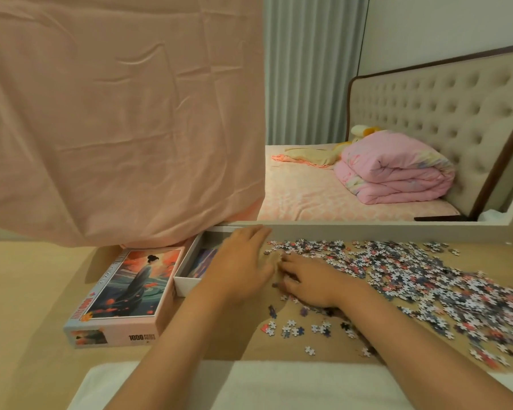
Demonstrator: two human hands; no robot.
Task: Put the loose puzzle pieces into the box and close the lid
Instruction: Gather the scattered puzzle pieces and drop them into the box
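On table [27, 291], right half: puzzle pieces [412, 270], loose, in one broad heap, with strays scattered toward the near edge. Left of heap: box [187, 284], open, contents too blurred to itemise. Beside it, further left: lid [131, 291], picture side up, off the box.

My left hand [243, 261]: flat, fingers straight, holding nothing, set like a wall between box and heap. My right hand [305, 281]: on the heap's left end, fingers bent into the pieces; whether they enclose any, I cannot tell.

Hazards, as I judge them:
- A sweep toward the box meets its raised wall, so pieces would pile against it or slip under my left palm.
- A loose handful would shed pieces on the way over.
- Strays by the near edge could be knocked off by my forearms.
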